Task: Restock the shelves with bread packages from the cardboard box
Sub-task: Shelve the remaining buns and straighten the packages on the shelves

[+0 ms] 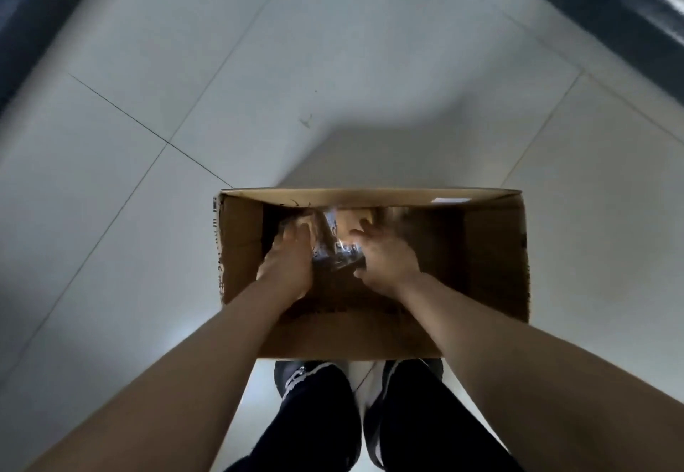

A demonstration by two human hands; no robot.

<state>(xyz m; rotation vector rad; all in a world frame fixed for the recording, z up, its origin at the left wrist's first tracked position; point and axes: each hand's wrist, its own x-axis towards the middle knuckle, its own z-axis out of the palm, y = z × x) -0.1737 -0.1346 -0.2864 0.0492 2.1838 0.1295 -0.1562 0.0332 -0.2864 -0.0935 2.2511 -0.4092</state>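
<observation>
Head view, looking down: an open brown cardboard box [496,249] sits on a pale tiled floor [148,212]. At its far side lies a clear-plastic-wrapped bread package [335,245]. The left hand [292,260] presses one side, fingers straight and together. The right hand [383,258] rests opposite, fingers spread. Lifting from beneath, lightly, should avoid crushing the bread

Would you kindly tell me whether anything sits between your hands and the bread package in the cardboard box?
Nothing visible does: the left hand and right hand are inside the open cardboard box, on either side of the clear-wrapped bread package; blur hides the grip.
</observation>
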